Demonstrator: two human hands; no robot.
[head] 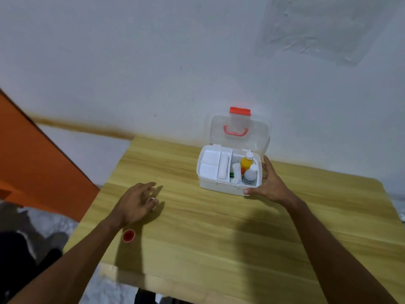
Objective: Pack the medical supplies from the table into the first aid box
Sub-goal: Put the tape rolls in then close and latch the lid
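Observation:
The white first aid box (221, 186) stands open at the table's far side, its clear lid (238, 132) with a red handle and latch leaning back toward the wall. Inside lie white gauze pads (209, 164), a bandage roll (223, 167), a yellow bottle (247, 162), a white bottle (251, 174) and a white tube (236, 171). My right hand (270, 183) rests against the box's right front corner, thumb on the front wall and fingers along the side. My left hand (137, 202) hovers over the table left of the box, fingers spread, holding nothing. A small red cap (128, 235) lies by my left wrist.
The wooden table (208, 227) stands against a white wall, its left edge dropping to a grey floor. An orange panel (32, 161) stands to the left beyond the table.

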